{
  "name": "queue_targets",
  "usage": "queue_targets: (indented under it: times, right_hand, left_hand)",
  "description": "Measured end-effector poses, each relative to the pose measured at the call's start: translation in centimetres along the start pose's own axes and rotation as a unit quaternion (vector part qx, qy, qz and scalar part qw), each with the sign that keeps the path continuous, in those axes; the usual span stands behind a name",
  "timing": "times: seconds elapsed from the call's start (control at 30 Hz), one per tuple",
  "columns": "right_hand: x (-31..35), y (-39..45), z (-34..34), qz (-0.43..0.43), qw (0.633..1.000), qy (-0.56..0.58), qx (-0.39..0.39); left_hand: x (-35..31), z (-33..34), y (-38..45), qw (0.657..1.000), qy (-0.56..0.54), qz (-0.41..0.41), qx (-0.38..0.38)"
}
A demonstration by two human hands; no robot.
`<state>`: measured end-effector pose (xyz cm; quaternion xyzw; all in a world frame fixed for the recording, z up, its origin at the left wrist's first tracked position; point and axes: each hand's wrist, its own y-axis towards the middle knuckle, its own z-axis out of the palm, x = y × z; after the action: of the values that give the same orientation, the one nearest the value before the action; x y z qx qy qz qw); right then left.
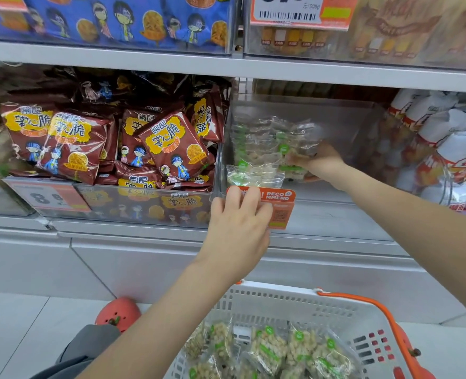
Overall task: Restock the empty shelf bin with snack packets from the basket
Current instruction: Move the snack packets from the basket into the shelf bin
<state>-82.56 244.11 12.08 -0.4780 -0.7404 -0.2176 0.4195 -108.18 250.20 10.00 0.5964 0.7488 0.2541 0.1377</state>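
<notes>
- Head view: Right hand (315, 161) reaches deep into the clear shelf bin (335, 110), fingers curled round a clutch of clear snack packets (300, 138) with green labels, held just above the packets already stacked there.
- Left hand (240, 214) rests at the bin's front lip, fingertips touching the orange price tag (282, 207) clipped there; fingers lie together and lightly bent, gripping nothing that can be made out.
- Progress, judged from the shelf: restocking is under way but far from done. A small stack of packets fills only the bin's front left corner; the rest of its floor, behind and to the right, shows bare.
- Below, the white basket (289, 302) with orange handle sits near the person's knees, well apart from both hands, with many packets in the basket (270, 348) waiting.
- Neighbouring bin of maroon snack bags (169, 149) stands full, just beside the left hand.
</notes>
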Motion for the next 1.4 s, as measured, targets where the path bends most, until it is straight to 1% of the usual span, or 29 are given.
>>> queue_targets:
  times: [0.13, 0.23, 0.33, 0.43, 0.53, 0.6, 0.67, 0.7, 0.73, 0.77, 0.8, 0.87, 0.9, 0.93, 1.0, 1.07, 1.13, 1.17, 1.23, 1.33, 1.4]
  right_hand:
    - [-0.1, 0.3, 0.2, -0.028, 0.999, -0.035, 0.002]
    - [-0.3, 0.6, 0.5, -0.007, 0.999, -0.043, 0.025]
    - [-1.1, 1.5, 0.5, -0.010, 0.999, -0.025, 0.042]
    - [-1.5, 2.5, 0.4, -0.006, 0.998, -0.049, 0.041]
    - [-0.6, 1.0, 0.1, 0.009, 0.997, -0.073, 0.035]
    - [-0.1, 0.3, -0.4, 0.019, 0.998, -0.048, 0.024]
    - [0.4, -1.4, -1.4, 0.010, 1.000, -0.015, 0.012]
    - [0.7, -2.7, -2.1, -0.011, 1.000, -0.023, 0.001]
    - [0.8, -4.2, -2.8, -0.045, 0.997, -0.058, -0.017]
    - [0.7, -5.9, -3.5, -0.094, 0.990, -0.094, -0.042]
    - [0.2, -7.9, -4.0, -0.153, 0.978, -0.121, -0.070]
    - [-1.7, -12.4, -4.4, -0.269, 0.945, -0.134, -0.127]
    - [-3.1, -14.6, -4.3, -0.310, 0.927, -0.141, -0.156]
    - [-4.6, -16.7, -4.1, -0.331, 0.913, -0.152, -0.181]
    - [-8.3, -19.8, -3.1, -0.324, 0.909, -0.162, -0.206]
    - [-12.3, -21.8, -1.8, -0.296, 0.921, -0.168, -0.190]
    - [-16.3, -23.4, -0.4, -0.262, 0.939, -0.186, -0.124]
    - [-18.4, -24.0, 0.3, -0.235, 0.949, -0.195, -0.082]
    - [-22.4, -25.1, 1.4, -0.157, 0.960, -0.230, -0.005]
    - [-27.6, -26.8, 3.0, -0.026, 0.950, -0.288, 0.118]
    - [-29.7, -27.7, 3.9, 0.038, 0.938, -0.291, 0.185]
  left_hand:
    - [0.0, 0.0, 0.1, 1.000, -0.002, -0.004, 0.003]
    - [0.0, 0.1, 0.0, 1.000, -0.006, -0.004, -0.004]
    - [0.0, 0.1, 0.0, 1.000, -0.006, -0.001, -0.006]
    - [0.0, 0.1, 0.0, 1.000, -0.005, 0.000, -0.006]
    - [0.2, 0.1, -0.1, 1.000, -0.001, 0.004, -0.005]
    - [0.3, 0.1, -0.2, 1.000, -0.001, 0.012, -0.004]
    - [0.6, 0.1, -0.3, 1.000, -0.008, 0.019, -0.006]
    - [0.6, 0.1, -0.5, 1.000, -0.013, 0.022, -0.007]
    - [0.7, 0.0, -0.6, 0.999, -0.016, 0.028, -0.007]
    - [0.7, 0.0, -0.7, 0.999, -0.016, 0.031, -0.010]
    - [0.7, 0.0, -0.9, 0.999, -0.017, 0.034, -0.015]
    - [0.6, 0.1, -1.2, 0.999, -0.027, 0.042, -0.012]
    - [0.5, 0.3, -1.5, 0.998, -0.033, 0.046, -0.008]
    - [0.4, 0.8, -1.9, 0.998, -0.039, 0.051, 0.000]
    - [0.0, 1.7, -2.9, 0.996, -0.053, 0.067, 0.041]
    - [-0.8, 2.7, -4.4, 0.988, -0.061, 0.069, 0.122]
    - [-1.6, 4.0, -6.4, 0.968, -0.070, 0.034, 0.239]
    - [-2.0, 4.9, -7.5, 0.955, -0.080, 0.010, 0.285]
    - [-3.0, 6.8, -10.2, 0.932, -0.091, -0.032, 0.350]
    - [-3.9, 9.8, -15.1, 0.882, -0.095, -0.099, 0.451]
    - [-4.4, 11.9, -18.4, 0.831, -0.128, -0.178, 0.512]
